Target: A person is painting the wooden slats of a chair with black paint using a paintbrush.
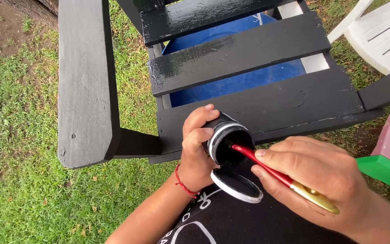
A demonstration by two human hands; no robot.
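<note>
Paint pot: tilted, mouth toward right hand, clasped in left hand at chair's front edge. Brush: pinched in right hand, long axis slanting up-left, tip inside pot. Lid hangs below.

Painted wood, plastic, metal.
Chair slats: wet-glossy black wood; armrest matt, rough. Paint pot smooth plastic. Brush: glossy red handle, gold metal.
</note>
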